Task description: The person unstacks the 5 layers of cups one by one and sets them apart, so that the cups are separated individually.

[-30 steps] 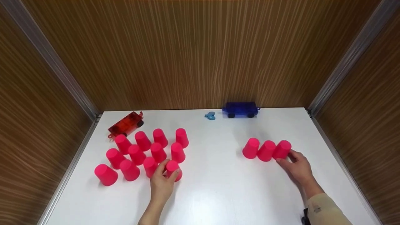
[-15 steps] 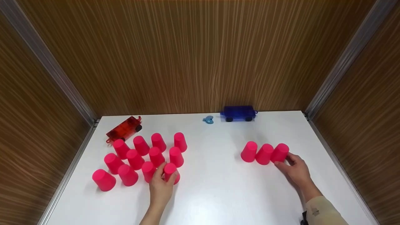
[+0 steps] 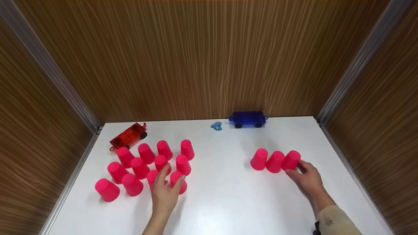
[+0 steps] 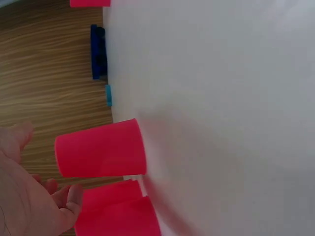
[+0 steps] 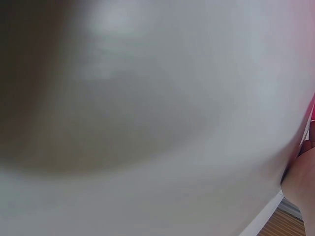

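Observation:
Just behind the upside-down pink cup (image 3: 176, 179) at the front right of the left group, my left hand (image 3: 164, 197) has its fingers spread. In the left wrist view a gap shows between that hand (image 4: 24, 196) and the upright cup (image 4: 101, 150). On the right side, three more pink cups stand in a row, close together. My right hand (image 3: 311, 181) holds the rightmost cup (image 3: 291, 160) between thumb and fingers, low near its rim. The right wrist view catches only part of this hand (image 5: 301, 177) at its edge.
Several upside-down pink cups (image 3: 132, 184) stand in three rows at left. Behind them lies a red toy wagon (image 3: 129, 135), tipped. A blue toy wagon (image 3: 249, 119) and a small light-blue piece (image 3: 217, 126) sit by the wood-grain back wall (image 3: 209, 58).
My left hand has let go of the front-right cup of the left group and moved slightly left, fingers spreading. The right hand keeps its hold. The head view has shifted slightly.

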A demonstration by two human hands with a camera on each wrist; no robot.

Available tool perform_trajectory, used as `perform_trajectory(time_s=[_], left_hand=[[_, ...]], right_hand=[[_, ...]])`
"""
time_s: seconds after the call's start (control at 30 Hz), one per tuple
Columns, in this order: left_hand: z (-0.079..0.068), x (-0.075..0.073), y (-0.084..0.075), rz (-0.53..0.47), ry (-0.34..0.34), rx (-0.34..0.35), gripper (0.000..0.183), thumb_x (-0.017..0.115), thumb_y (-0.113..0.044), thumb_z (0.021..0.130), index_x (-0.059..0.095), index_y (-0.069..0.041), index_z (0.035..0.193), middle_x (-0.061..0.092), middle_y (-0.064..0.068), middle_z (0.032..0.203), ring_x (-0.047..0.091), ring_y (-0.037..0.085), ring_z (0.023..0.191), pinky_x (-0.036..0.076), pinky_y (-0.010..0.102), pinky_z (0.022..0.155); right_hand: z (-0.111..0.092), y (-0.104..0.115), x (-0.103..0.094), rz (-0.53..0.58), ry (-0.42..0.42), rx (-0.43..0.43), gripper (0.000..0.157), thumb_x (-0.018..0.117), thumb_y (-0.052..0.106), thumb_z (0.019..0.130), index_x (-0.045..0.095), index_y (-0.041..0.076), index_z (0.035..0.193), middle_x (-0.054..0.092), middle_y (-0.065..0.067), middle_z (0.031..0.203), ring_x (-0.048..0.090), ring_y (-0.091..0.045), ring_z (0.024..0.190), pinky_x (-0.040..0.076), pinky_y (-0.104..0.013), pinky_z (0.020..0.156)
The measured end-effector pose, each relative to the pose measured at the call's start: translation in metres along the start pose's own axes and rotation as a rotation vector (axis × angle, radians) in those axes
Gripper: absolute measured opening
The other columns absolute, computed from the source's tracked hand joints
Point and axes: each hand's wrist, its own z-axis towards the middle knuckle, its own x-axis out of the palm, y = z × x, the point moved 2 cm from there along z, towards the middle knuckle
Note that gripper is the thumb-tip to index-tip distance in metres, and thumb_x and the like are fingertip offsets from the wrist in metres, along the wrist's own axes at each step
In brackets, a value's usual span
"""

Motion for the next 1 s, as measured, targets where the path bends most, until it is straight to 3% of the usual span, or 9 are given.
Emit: perform_trajectory(time_s=[0.27, 0.47, 0.7, 0.83, 1.0], left_hand=[[0.005, 0.001, -0.048, -0.051, -0.017, 0.128, 0.078, 0.093, -0.02, 0.084, 0.057, -0.013, 0.152, 0.06, 0.004, 0.15, 0.056, 0.028, 0.138, 0.058, 0.049, 0.1], [0.015, 0.026, -0.093, -0.105, 0.038, 0.249, 0.075, 0.093, -0.026, 0.084, 0.059, -0.014, 0.15, 0.062, 0.003, 0.148, 0.058, 0.022, 0.137, 0.058, 0.043, 0.101], [0.03, 0.088, -0.129, -0.129, 0.25, 0.257, 0.069, 0.086, -0.032, 0.092, 0.057, -0.017, 0.152, 0.061, 0.002, 0.149, 0.059, 0.022, 0.136, 0.055, 0.041, 0.105], [0.035, 0.134, -0.134, -0.138, 0.392, 0.211, 0.068, 0.084, -0.03, 0.094, 0.056, -0.017, 0.154, 0.059, 0.001, 0.153, 0.055, 0.021, 0.141, 0.051, 0.04, 0.11], [0.035, 0.191, -0.128, -0.097, 0.507, 0.107, 0.066, 0.083, -0.028, 0.095, 0.055, -0.019, 0.155, 0.056, -0.001, 0.155, 0.052, 0.02, 0.143, 0.051, 0.036, 0.11]], right_hand=[[-0.004, -0.003, 0.0, 0.019, 0.013, 0.029, 0.09, 0.079, 0.047, 0.096, 0.036, 0.007, 0.164, 0.035, -0.022, 0.165, 0.031, -0.049, 0.153, 0.049, -0.054, 0.111], [-0.003, -0.003, -0.002, 0.008, 0.013, 0.006, 0.088, 0.079, 0.047, 0.096, 0.038, 0.007, 0.163, 0.037, -0.021, 0.163, 0.033, -0.048, 0.153, 0.048, -0.053, 0.112], [-0.003, 0.0, -0.003, 0.018, 0.013, 0.008, 0.089, 0.079, 0.048, 0.096, 0.037, 0.007, 0.163, 0.036, -0.021, 0.163, 0.032, -0.048, 0.153, 0.046, -0.055, 0.113], [-0.002, 0.001, -0.003, 0.011, 0.012, 0.003, 0.088, 0.079, 0.047, 0.096, 0.039, 0.007, 0.162, 0.037, -0.021, 0.162, 0.032, -0.048, 0.152, 0.047, -0.055, 0.112], [-0.002, 0.001, -0.002, 0.012, 0.015, 0.007, 0.088, 0.078, 0.047, 0.096, 0.038, 0.007, 0.163, 0.036, -0.021, 0.163, 0.031, -0.048, 0.153, 0.047, -0.055, 0.113]])
